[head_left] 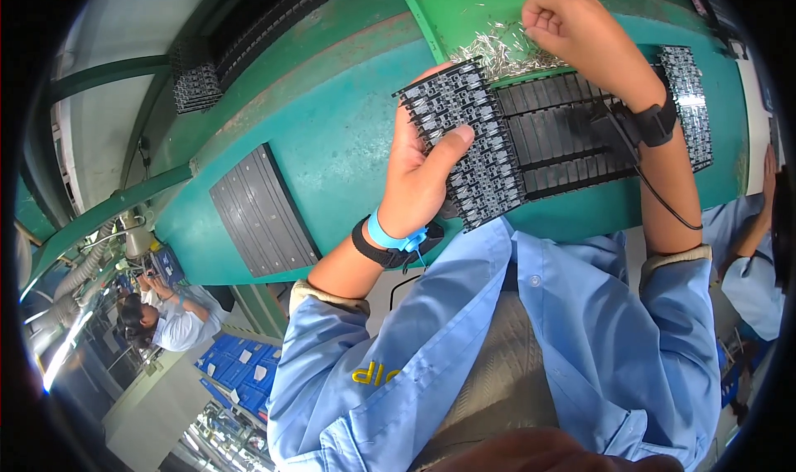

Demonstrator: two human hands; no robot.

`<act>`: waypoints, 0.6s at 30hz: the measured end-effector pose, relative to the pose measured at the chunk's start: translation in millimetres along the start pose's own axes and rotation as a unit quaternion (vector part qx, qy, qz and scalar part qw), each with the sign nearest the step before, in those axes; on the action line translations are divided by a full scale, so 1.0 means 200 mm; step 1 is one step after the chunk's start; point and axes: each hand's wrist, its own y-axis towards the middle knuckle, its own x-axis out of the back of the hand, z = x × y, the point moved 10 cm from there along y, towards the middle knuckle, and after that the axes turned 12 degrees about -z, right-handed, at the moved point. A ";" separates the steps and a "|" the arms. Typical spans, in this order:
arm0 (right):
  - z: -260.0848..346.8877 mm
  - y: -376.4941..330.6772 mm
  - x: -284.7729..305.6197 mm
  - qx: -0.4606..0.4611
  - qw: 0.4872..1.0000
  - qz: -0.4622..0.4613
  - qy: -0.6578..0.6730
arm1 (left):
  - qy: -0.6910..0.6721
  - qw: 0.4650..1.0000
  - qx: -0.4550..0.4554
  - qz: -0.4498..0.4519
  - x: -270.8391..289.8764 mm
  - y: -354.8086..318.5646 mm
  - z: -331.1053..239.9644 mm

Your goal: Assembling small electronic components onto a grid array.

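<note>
My left hand grips a black rack that carries rows of small metal-and-dark pieces. Its thumb lies across the rack's face, while the other fingers are hidden behind it. Over the right part of a green plastic tray, my right hand is closed, fingertips curled together. Whatever those fingers hold, if anything, is too small to make out. Many thin silvery metal pins lie loose in the tray, near that hand. A black slatted tray extends under my right forearm, right beside the held rack.
On the green bench top, a dark ribbed plate lies at left. Another filled rack sits at right, and a further one at far left. A person works at lower left near blue bins; another person's sleeve shows at right.
</note>
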 end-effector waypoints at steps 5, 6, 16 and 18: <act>0.12 -0.12 0.01 -0.005 0.978 0.000 0.208 | 0.016 1.000 -0.004 -0.003 0.01 0.00 0.00; 0.19 -0.16 0.00 0.003 0.958 0.004 0.286 | 0.019 1.000 -0.010 0.003 0.00 0.00 0.00; 0.31 -0.30 -0.02 0.075 0.915 -0.120 0.378 | 0.057 0.996 -0.061 0.042 -0.08 -0.03 -0.06; 0.32 -0.31 0.01 0.093 0.910 -0.140 0.379 | 0.062 0.995 -0.060 0.046 -0.08 -0.04 -0.06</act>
